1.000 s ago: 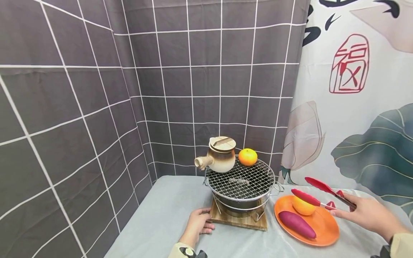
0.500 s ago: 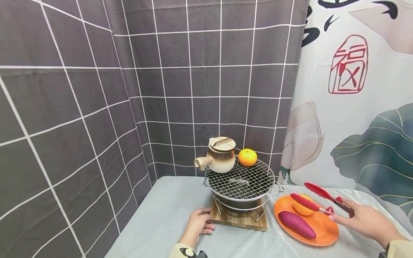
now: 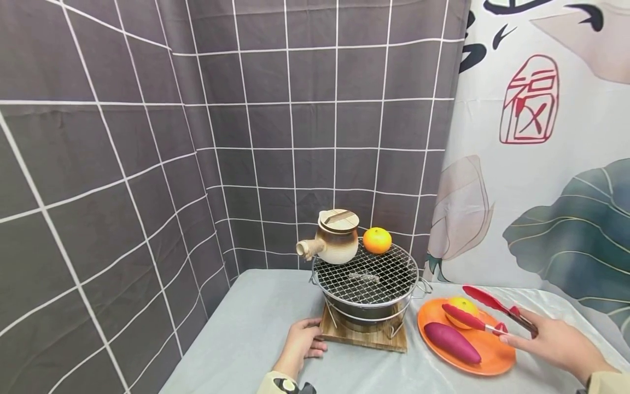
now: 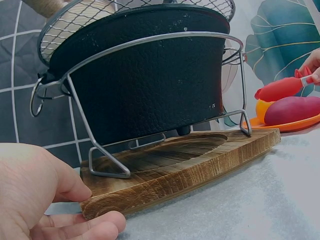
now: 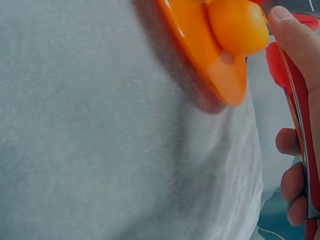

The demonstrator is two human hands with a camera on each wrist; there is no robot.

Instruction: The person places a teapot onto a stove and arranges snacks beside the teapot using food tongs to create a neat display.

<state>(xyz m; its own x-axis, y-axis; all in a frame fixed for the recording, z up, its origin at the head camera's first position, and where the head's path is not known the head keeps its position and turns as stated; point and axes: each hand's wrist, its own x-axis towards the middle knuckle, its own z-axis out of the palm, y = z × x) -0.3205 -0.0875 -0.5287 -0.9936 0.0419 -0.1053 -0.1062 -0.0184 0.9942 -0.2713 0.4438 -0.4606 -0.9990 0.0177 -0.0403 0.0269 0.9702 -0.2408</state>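
My right hand [image 3: 561,342] holds red-tipped tongs [image 3: 462,316] over the orange plate [image 3: 497,362]. The tong arms are spread, with one tip in front of the orange fruit [image 3: 464,303] and the other raised beyond it. A purple sweet potato [image 3: 451,342] lies beside that fruit on the plate. At the left front corner of the wooden board [image 3: 364,340], my left hand [image 3: 301,346] grips the edge, thumb on top and fingers lower down, as the left wrist view shows. The right wrist view has fingers curled round the tongs' handle [image 5: 311,165].
On the board stands a black stove [image 4: 150,85] in a wire stand, topped by a round wire grill [image 3: 394,282]. The grill bears a lidded clay pot [image 3: 339,250] with a side handle, a second orange fruit [image 3: 377,241] and a small greyish piece [image 3: 364,277]. Behind hang gridded curtains [image 3: 310,126].
My right hand has lowered the tongs, bringing their tips down around the level of the orange fruit on the plate. My left hand stays at the board's corner.
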